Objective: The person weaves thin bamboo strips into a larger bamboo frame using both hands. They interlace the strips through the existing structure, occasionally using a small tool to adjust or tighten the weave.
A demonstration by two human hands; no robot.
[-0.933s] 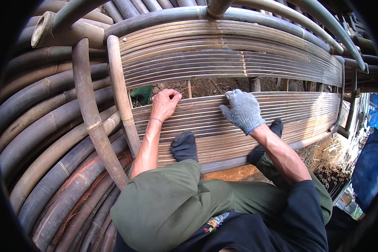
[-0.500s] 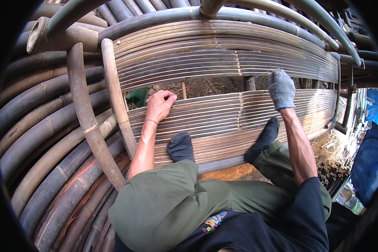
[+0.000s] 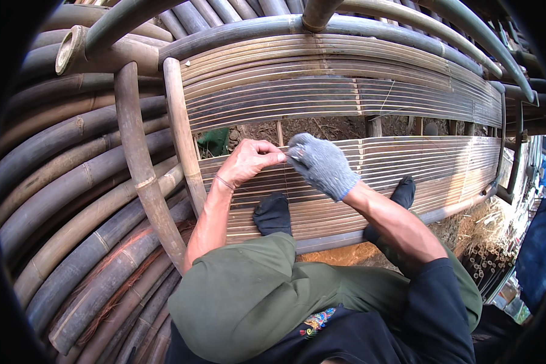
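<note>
My bare left hand (image 3: 249, 161) is closed in a pinch above the near band of bamboo slats (image 3: 327, 209). Its fingertips meet those of my right hand (image 3: 323, 165), which wears a grey knitted glove with the fingers curled together. Between them they pinch a thin strand, mostly hidden by the fingers. A fine strand (image 3: 387, 97) also rises over the far band of slats (image 3: 273, 94), its other end hard to follow. The slats lie side by side in a bamboo frame (image 3: 185, 130), with a gap between the two bands.
Thick bamboo poles (image 3: 73, 200) are stacked at the left. A long curved pole (image 3: 236, 37) borders the far slats. My feet in dark socks (image 3: 273, 213) press on the near slats. Through the gap show soil and a green piece (image 3: 214, 142). Straw (image 3: 488, 224) lies at the right.
My gloved right hand has come left and nearer, from the far right side of the gap to my left fingertips. My left hand stays close to its place, still pinching. The view has shifted slightly.
</note>
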